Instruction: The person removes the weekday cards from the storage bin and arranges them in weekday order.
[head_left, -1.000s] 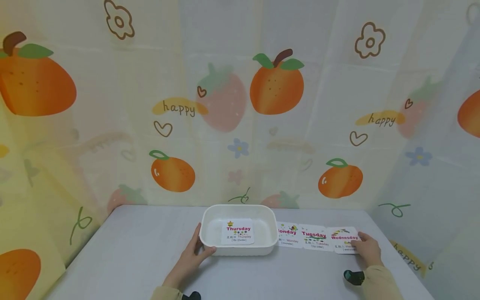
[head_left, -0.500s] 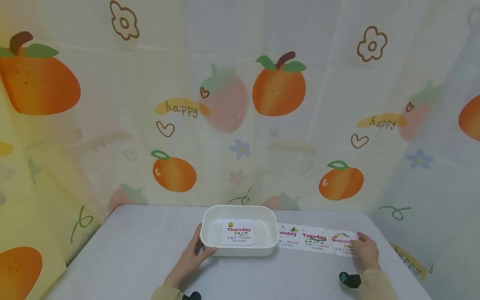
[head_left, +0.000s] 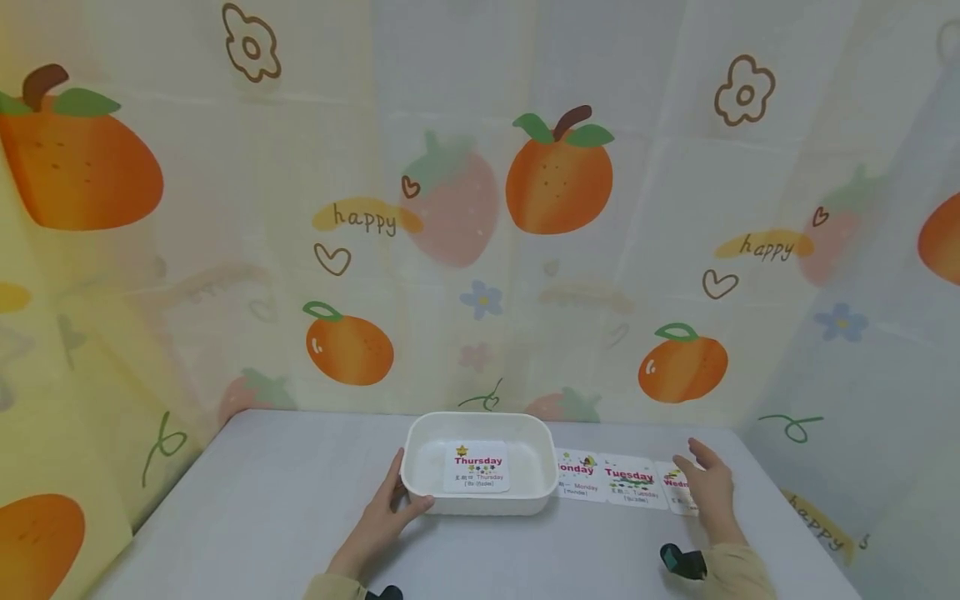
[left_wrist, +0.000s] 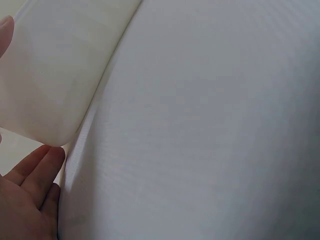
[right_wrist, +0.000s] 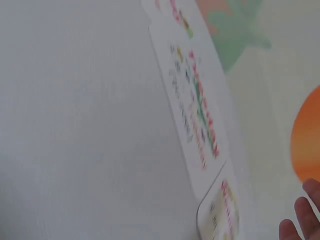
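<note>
My left hand (head_left: 378, 517) holds the white plastic box (head_left: 491, 505) at its left front corner, thumb at the front rim and fingers against the left side. Inside the box lies a "Thursday" card (head_left: 477, 469). Right of the box, a row of white cards reads "Monday" (head_left: 579, 477), its left edge hidden by the box, then "Tuesday" (head_left: 633, 483) and "Wednesday" (head_left: 675, 486). My right hand (head_left: 712, 496) is over the right part of the "Wednesday" card, partly covering it, fingers spread and holding nothing. Its fingertips (right_wrist: 303, 207) show at the right wrist view's lower right.
A white cloth (head_left: 247, 500) covers the table. Behind it hangs a curtain (head_left: 450, 350) printed with oranges, strawberries and "happy". Black straps (head_left: 686, 562) sit at both wrists near the cream sleeves (head_left: 738, 573).
My right hand has let go of the "Wednesday" card, lifted and moved slightly left, its fingers spreading. That card has shifted slightly toward me. The left hand and box stay put.
</note>
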